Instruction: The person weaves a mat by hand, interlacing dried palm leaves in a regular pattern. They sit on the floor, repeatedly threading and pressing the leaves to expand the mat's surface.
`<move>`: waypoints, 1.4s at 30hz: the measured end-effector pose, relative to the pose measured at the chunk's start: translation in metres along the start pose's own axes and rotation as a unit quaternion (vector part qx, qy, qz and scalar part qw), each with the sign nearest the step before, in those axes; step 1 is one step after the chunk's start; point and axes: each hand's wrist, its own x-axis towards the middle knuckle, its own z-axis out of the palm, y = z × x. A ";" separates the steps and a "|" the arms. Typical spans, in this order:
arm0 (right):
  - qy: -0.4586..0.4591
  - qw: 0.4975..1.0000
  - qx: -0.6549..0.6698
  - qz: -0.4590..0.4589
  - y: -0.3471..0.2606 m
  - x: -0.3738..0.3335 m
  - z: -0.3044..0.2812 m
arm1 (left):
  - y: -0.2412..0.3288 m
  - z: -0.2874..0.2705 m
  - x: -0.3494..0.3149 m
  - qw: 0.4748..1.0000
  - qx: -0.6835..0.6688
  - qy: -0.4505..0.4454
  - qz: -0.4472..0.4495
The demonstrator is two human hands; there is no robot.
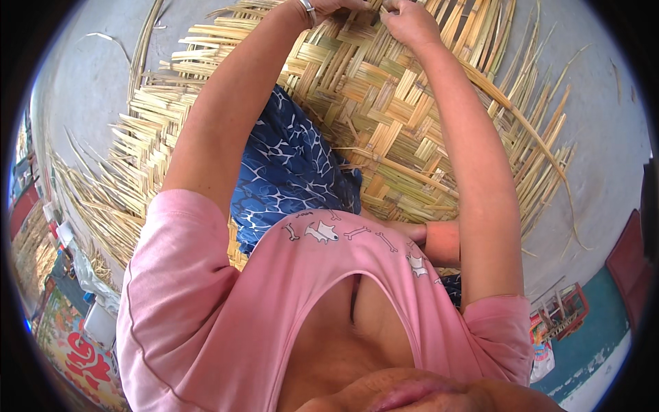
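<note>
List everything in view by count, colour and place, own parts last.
mat: one, straw yellow, beneath the hands
strips: many, yellow-green, fringing the mat
floor: one, grey, around the mat
wall: one, teal and white, lower right
panel: one, dark red, right edge
clutter: uncounted, mixed, left and lower right, unclear
wristband: one, silver, left wrist
shirt: one, pink, torso
garment: one, blue-white, over the lap
left hand: one, bare, top edge, partly cut off
right hand: one, bare, beside it
arms: two, bare, over the mat
</note>
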 end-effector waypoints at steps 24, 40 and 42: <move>-0.052 0.997 -0.042 -0.040 0.002 0.006 -0.004 | -0.011 0.032 -0.020 0.864 0.237 0.444 0.018; 0.010 0.969 -0.230 -0.085 0.130 -0.092 -0.106 | 0.012 0.024 -0.049 0.616 0.721 0.315 0.028; -0.028 0.963 -0.259 -0.065 0.107 -0.089 -0.110 | 0.012 0.011 -0.043 0.620 0.732 0.282 -0.005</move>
